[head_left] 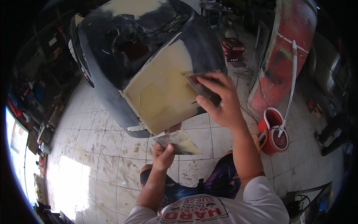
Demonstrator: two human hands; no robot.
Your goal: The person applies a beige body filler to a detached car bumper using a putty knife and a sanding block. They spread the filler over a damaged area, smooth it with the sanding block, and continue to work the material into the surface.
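A dark car body part (112, 48) stands in front of me, with a large cream patch of filler (160, 93) spread over its near corner. My right hand (220, 100) grips a thin metal spreader (201, 87) and presses its blade flat against the filler's right edge. Lower down, my left hand (163, 155) pinches a second flat metal plate (179, 142) smeared with cream filler, held just under the part's lower edge. Another cream patch (134, 5) shows on top of the part.
A red body panel (283, 56) leans at the right. Beside it a red bucket (274, 130) holds a white-handled tool (292, 82). A dark red box (233, 48) sits on the stained tiled floor (104, 149). Cluttered shelves line the left wall.
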